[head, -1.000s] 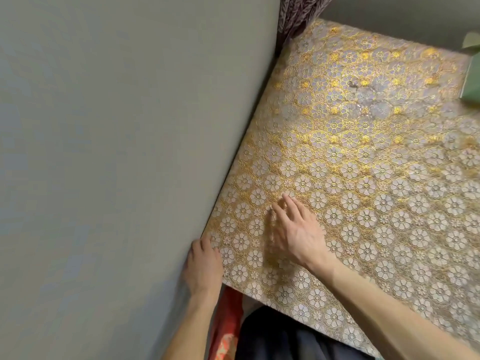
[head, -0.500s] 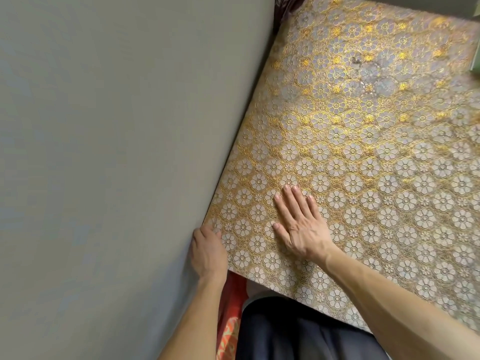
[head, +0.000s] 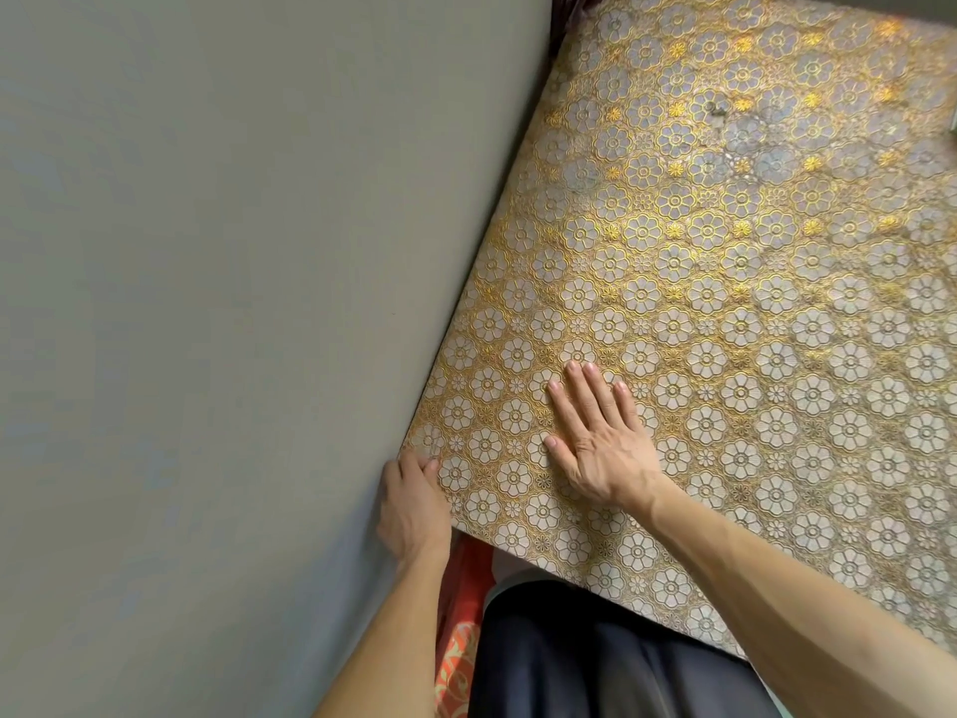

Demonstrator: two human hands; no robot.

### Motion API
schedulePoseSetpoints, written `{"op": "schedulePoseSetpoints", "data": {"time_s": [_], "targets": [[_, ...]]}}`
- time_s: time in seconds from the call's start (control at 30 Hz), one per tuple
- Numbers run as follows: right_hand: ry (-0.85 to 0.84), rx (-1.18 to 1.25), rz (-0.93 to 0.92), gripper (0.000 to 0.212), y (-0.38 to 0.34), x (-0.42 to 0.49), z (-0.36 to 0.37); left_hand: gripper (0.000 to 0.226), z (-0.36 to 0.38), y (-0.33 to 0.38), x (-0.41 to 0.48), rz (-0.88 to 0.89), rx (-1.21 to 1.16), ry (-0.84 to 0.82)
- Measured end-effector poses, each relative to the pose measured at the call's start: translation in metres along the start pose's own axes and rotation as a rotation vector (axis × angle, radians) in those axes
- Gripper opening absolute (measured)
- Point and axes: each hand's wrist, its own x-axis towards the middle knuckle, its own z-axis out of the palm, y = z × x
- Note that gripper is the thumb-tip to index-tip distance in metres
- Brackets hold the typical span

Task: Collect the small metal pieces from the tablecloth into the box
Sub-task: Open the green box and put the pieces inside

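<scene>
gold and off-white, the embossed flower-pattern tablecloth (head: 725, 329) covers the table right up to a plain grey-green wall (head: 207, 303) on the left. it looks like stiff, glossy plastic lace, with raised round blossoms in rows and ridged outlines, shinier and yellower toward the far side.

the right hand (head: 600, 443) lies palm down on the near left part of the cloth. its fingers (head: 588, 386) are straight and close together, grasping nothing, pressed flat. the left hand (head: 414, 505) sits at the near left corner, between wall and table edge, with its fingertips touching the cloth's corner. i cannot tell whether they pinch the edge or only rest there.

the step in hand looks like a search by feel, for pieces hidden among the ridges. 1 small dark speck (head: 717, 110) lies far up the cloth, well apart from both hands. it may be 1 of the small metal pieces, but it is too small to be sure. no piece shows beside the right hand. the box is not plainly in view; only a thin grey sliver (head: 954, 124) cuts in at the right edge.

the next move likely calls for a long forward reach and a fine fingertip pinch, since the relief would snag a sliding piece. dark trousers (head: 595, 660) and red-orange patterned fabric (head: 461, 645) show below the table edge.
</scene>
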Motion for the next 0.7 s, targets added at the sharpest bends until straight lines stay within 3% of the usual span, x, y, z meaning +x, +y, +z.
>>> {"op": "schedulePoseSetpoints", "data": {"time_s": [0.3,0.4,0.6,0.7], "targets": [[-0.030,-0.014,0.020,0.070,-0.002,0.000,-0.004,0.032,0.000,-0.002,0.004,0.002,0.037,-0.085],[-0.037,-0.020,0.024,0.071,-0.003,-0.001,-0.005,0.016,0.003,0.000,0.003,-0.070,-0.213,-0.088],[-0.055,-0.025,0.023,0.072,-0.003,0.001,-0.009,0.004,-0.006,0.004,-0.013,-0.210,-0.632,-0.198],[-0.093,-0.031,0.021,0.075,-0.007,-0.001,-0.020,0.020,-0.006,0.002,-0.018,-0.399,-0.943,-0.348]]}}
